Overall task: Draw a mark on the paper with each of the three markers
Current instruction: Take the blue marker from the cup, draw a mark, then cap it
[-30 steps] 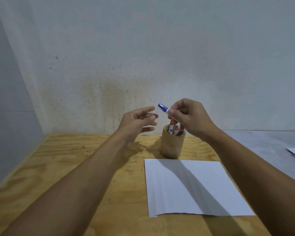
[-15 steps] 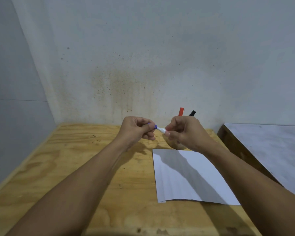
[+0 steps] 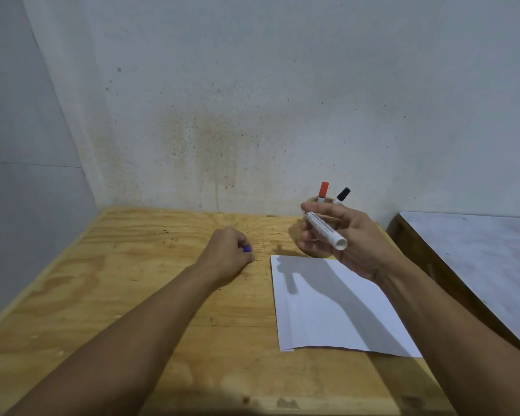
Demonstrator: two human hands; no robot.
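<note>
Holding: right hand [image 3: 347, 241] grips the marker [image 3: 324, 229], tip hidden.
Left hand [image 3: 227, 255]: fisted on the blue cap [image 3: 246, 249], now pulled off and lowered to the tabletop [image 3: 132, 265].
Paper [image 3: 327, 313]: blank, under the right hand.
Cup [image 3: 312, 253]: red [image 3: 323, 190] and black [image 3: 342, 194] markers waiting.
Meaning: first mark likely next.

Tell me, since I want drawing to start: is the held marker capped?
Uncapped: the blue cap sits in the left hand, apart from the marker.
</note>
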